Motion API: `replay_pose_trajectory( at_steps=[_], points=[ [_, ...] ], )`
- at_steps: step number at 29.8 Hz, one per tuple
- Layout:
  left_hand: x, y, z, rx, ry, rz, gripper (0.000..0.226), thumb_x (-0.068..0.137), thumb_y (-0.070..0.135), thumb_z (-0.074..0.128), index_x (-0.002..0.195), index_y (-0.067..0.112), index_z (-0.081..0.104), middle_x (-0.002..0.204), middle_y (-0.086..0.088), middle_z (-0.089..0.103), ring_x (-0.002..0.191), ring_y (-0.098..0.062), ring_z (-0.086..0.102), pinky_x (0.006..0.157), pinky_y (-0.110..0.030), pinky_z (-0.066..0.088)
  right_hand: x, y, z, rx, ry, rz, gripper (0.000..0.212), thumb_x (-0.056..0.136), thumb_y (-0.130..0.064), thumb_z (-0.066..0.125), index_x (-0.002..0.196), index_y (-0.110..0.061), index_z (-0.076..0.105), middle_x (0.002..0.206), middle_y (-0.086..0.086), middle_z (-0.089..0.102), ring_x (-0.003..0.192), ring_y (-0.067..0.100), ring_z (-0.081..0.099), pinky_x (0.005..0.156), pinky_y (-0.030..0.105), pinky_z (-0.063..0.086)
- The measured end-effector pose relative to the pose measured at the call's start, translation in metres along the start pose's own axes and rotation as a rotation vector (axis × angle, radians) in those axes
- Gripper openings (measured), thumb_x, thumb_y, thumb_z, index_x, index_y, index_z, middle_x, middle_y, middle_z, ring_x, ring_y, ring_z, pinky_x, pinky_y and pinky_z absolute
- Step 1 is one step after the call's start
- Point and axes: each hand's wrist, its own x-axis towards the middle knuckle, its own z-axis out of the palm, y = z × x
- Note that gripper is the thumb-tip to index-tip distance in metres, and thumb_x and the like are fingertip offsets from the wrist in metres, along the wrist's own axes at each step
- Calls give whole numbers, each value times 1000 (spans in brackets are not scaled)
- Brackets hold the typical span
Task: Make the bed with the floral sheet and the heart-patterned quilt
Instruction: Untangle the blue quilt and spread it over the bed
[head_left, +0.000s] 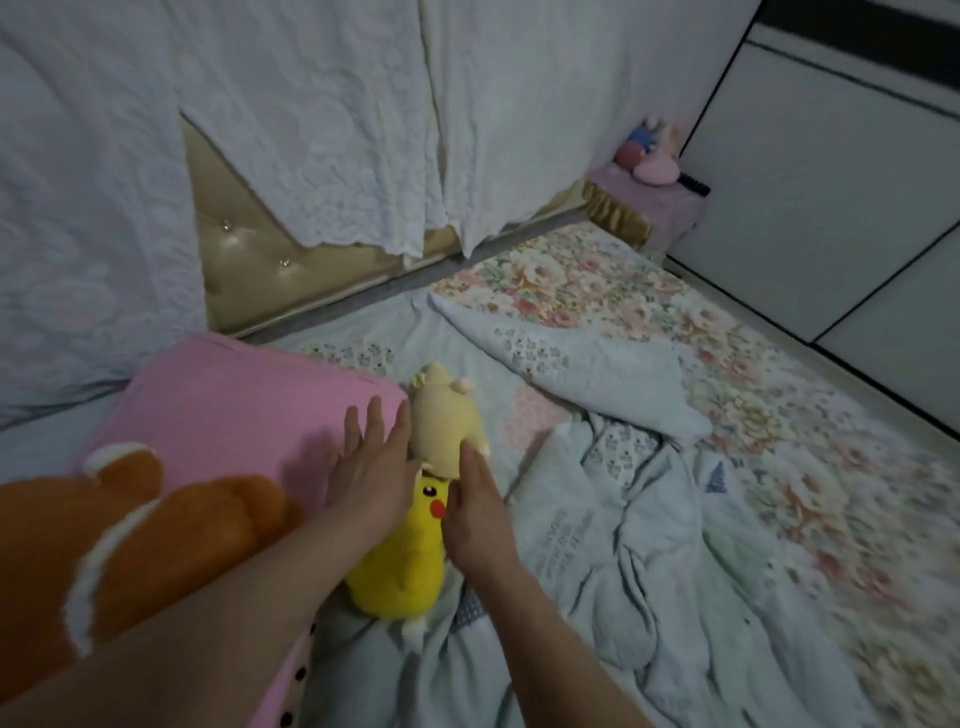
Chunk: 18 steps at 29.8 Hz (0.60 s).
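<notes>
Mid-bed, we bring both hands to a beige plush toy (444, 421) lying on top of a yellow one (405, 551). Our left hand (371, 462) is flat and spread against its side, and our right hand (472, 512) touches it with straight fingers; neither grips anything. The quilt (597, 545) lies crumpled beside them, and the floral sheet (649, 291) shows bare to the right. We judge this to be the clearing step. Next, we should close both hands on the toy and lift it off toward the pink pillow (223, 410).
</notes>
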Motion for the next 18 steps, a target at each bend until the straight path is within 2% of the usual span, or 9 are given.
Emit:
replay_pose_trajectory(
  at_steps=[1,4,8,12,18],
  points=[
    [3,4,-9,4,33,20,67,104,40,36,156,30,-4,164,-4,-12,150,-32,-11,119,-56,7,8,-3,-7,-42,-3,-18,58,102,-14,33,156,-10,14,163,11,16,149,24,20,114,28,24],
    [-43,4,-17,65,-55,41,66,103,42,36,156,32,-3,165,-2,-8,150,-32,-9,119,-57,3,-31,-5,-15,-55,-20,6,70,87,-19,28,155,-3,19,160,16,23,146,30,26,115,37,29],
    [-85,-13,-17,111,-82,87,68,103,48,34,156,32,-5,165,-3,-7,150,-33,-9,117,-59,2,-69,-18,-12,-118,-41,-7,66,93,2,41,155,-3,18,159,17,24,146,31,25,115,37,28],
    [-136,-70,-50,111,-104,214,61,105,43,31,156,35,-1,165,-3,-8,150,-34,-11,117,-60,0,-120,-93,6,-210,19,32,60,100,-4,40,156,-9,19,161,14,22,149,25,19,113,27,23],
    [-200,-113,-93,111,-93,405,60,105,38,32,156,35,-1,165,-5,-8,149,-36,-10,117,-62,2,-203,-159,15,-300,110,144,59,102,-12,40,157,-16,18,162,13,18,148,27,22,111,30,28]
  ],
)
